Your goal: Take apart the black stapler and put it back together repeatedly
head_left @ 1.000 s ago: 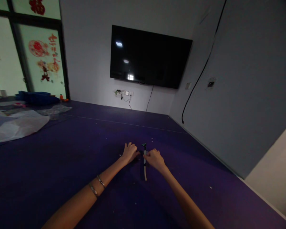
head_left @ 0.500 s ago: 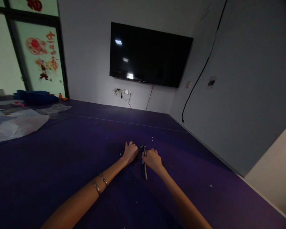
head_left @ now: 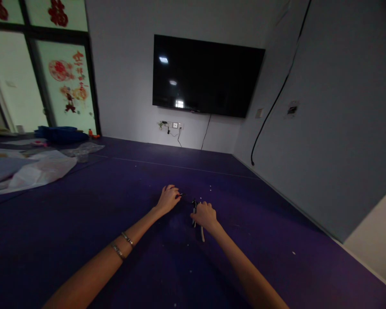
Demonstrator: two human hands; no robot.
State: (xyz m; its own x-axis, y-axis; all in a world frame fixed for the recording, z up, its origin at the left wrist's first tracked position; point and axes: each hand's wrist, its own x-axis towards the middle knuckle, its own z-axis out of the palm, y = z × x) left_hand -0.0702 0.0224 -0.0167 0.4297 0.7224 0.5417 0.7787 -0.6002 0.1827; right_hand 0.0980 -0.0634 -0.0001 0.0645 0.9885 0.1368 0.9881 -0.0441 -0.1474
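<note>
A: What is seen well to the left of the hands?

B: A glass door (head_left: 41, 111) marked with red decorations (head_left: 59, 70), far beyond the left hand (head_left: 169, 199). Closer in, a blue bundle (head_left: 61, 134) is seen, and nearer than that a translucent white plastic sheet (head_left: 48, 171) is spread on the purple surface (head_left: 122, 206).

A: And at the left hand itself?

B: Two bracelets (head_left: 128, 239) are worn behind it, on the forearm. A slim dark piece (head_left: 181, 195) is pinched in its narrowed fingers; what the piece is cannot be told. Far beyond, low on the wall, a power socket panel (head_left: 175, 125) is fixed.

A: What is placed between the hands?

B: The plier-like tool (head_left: 194, 211), at the inner side of the right hand (head_left: 206, 215), by which it is gripped with closed-in fingers. Its dark head is pointed away from the person and is kept apart from the dark piece. A pale, curved handle (head_left: 202, 234) is shown below that hand.

A: And beyond or rightward?

B: A television (head_left: 209, 77) is mounted far beyond the right hand. Farther right, a black cable (head_left: 277, 96) is hung, and a white fleck (head_left: 294, 253) is seen on the surface.
</note>
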